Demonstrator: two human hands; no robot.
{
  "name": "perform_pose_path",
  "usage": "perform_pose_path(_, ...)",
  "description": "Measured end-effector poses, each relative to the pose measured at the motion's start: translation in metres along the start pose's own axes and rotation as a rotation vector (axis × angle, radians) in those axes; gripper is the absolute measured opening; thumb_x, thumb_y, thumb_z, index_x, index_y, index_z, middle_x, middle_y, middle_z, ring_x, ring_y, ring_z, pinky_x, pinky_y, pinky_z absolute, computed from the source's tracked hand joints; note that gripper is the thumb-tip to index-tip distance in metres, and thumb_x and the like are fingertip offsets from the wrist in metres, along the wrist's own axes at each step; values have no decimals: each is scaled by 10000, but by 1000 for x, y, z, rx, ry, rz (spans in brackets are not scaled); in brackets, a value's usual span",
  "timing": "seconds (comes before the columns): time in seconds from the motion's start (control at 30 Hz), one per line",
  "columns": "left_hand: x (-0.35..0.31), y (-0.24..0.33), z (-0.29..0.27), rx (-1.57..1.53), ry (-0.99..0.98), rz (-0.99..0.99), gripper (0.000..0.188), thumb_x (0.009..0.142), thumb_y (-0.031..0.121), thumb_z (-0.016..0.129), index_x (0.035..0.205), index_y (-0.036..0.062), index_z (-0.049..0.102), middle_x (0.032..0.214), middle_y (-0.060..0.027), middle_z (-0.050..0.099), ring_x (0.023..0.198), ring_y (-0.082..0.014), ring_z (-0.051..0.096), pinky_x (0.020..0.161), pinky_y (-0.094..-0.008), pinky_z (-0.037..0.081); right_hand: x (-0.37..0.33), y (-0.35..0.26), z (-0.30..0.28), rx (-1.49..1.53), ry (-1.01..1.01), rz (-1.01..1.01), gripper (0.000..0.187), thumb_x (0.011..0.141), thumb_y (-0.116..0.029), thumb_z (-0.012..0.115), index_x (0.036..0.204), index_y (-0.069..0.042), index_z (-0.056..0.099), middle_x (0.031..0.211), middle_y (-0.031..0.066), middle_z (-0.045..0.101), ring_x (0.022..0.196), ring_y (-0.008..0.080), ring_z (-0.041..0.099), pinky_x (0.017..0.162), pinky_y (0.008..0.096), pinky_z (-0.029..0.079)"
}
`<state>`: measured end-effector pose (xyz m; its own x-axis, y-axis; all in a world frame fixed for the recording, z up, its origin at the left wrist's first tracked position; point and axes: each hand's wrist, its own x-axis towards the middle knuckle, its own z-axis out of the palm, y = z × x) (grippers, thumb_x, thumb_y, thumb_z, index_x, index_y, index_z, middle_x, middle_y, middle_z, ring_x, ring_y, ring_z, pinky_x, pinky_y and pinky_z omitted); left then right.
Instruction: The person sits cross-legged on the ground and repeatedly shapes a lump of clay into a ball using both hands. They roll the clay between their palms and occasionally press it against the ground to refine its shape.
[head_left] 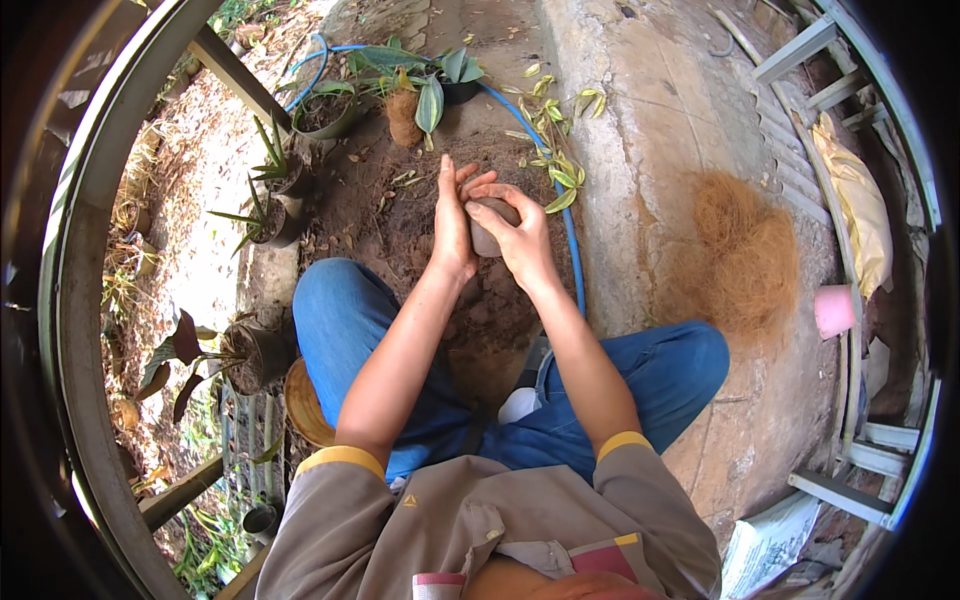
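A rounded brown ball of soil is held between my two palms above the dark ground. My left hand presses upright along its left side, fingers stretched away from me. My right hand curves over the ball's right side and top, its thumb and fingers bent round it. Parts of the ball are hidden by the fingers. Beneath the hands lies loose dark soil with bits of dry fibre. Beyond them stands a small plant with a fibre-wrapped root ball.
A blue hose curves past my right arm. Trailing leafy cuttings lie across it. A heap of brown coconut fibre sits on the concrete at right, near a pink pot. Potted plants line the left, with a woven basket beside my knee.
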<state>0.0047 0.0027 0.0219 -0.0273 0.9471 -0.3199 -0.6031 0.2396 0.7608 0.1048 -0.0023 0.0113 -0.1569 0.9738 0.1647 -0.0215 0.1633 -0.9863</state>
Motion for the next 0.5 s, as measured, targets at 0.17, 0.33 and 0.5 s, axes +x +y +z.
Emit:
perform_pose_path(0.17,-12,8,6,-205,-21,-267,792,843,687,359,1333,65,343,1283,-140,459,1179,-296,462,970,-503,386,12,-25,-21,-176,-189,-513,274,823,-245,631,972,-18,666,1034,138,638,988,243,606,874,340,448)
perform_pose_path(0.33,-14,-1,14,-171,-14,-380,895,799,795,199,1167,51,536,1201,-141,530,1147,-252,504,992,-450,370,2,0,-17,147,36,27,385,875,-344,580,786,17,679,817,109,674,787,205,650,747,325,492)
perform_pose_path(0.5,-10,-8,10,28,-81,-238,953,771,817,234,1286,37,419,1272,-150,480,1217,-271,448,1022,-462,342,10,8,-23,601,14,498,498,895,-482,507,974,-10,643,1047,115,641,935,202,621,808,338,496)
